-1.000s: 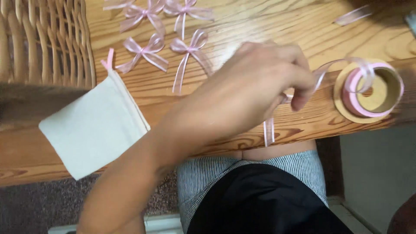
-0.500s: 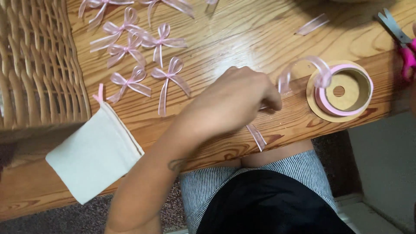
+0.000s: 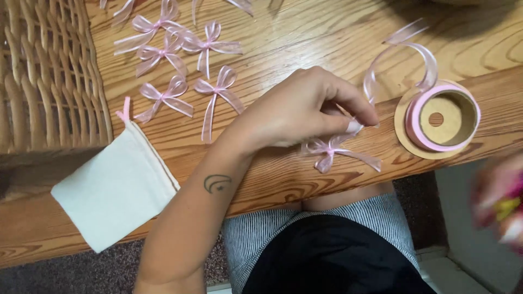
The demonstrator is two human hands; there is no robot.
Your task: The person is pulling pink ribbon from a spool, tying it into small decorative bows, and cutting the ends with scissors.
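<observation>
On head view, near edge of the wooden surface (image 3: 305, 32): left hand (image 3: 297, 111) pinched shut on pink ribbon bow (image 3: 332, 152), spool (image 3: 438, 120) just right. Right hand (image 3: 501, 201) blurred at far right, grip unreadable. Better kept pinched at the knot, loops even, tails flat.

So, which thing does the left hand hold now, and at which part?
The left hand pinches a pink ribbon bow near its knot, between thumb and fingertips; the tails hang free over the table.
</observation>
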